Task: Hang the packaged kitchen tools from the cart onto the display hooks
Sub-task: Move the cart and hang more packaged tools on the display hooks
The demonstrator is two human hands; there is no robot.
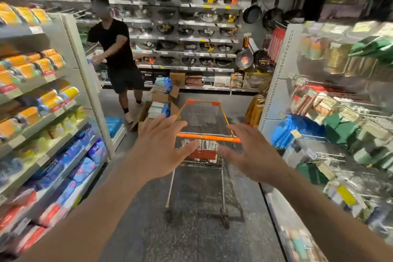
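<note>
Both hands are spread open and hold nothing. The left hand (161, 147) and right hand (253, 153) reach toward the cart (202, 117) straight ahead in the aisle. Its orange handle (208, 138) lies crosswise just past the fingertips, one hand near each end, about equally close. Pale packs (209, 145) show, blurred, behind the handle; hooks (331, 153) line the right shelving

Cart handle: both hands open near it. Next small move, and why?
Probably close both hands round the orange handle: left hand and right hand are spread open beside it, gripping nothing, and the cart stands mid-aisle.
</note>
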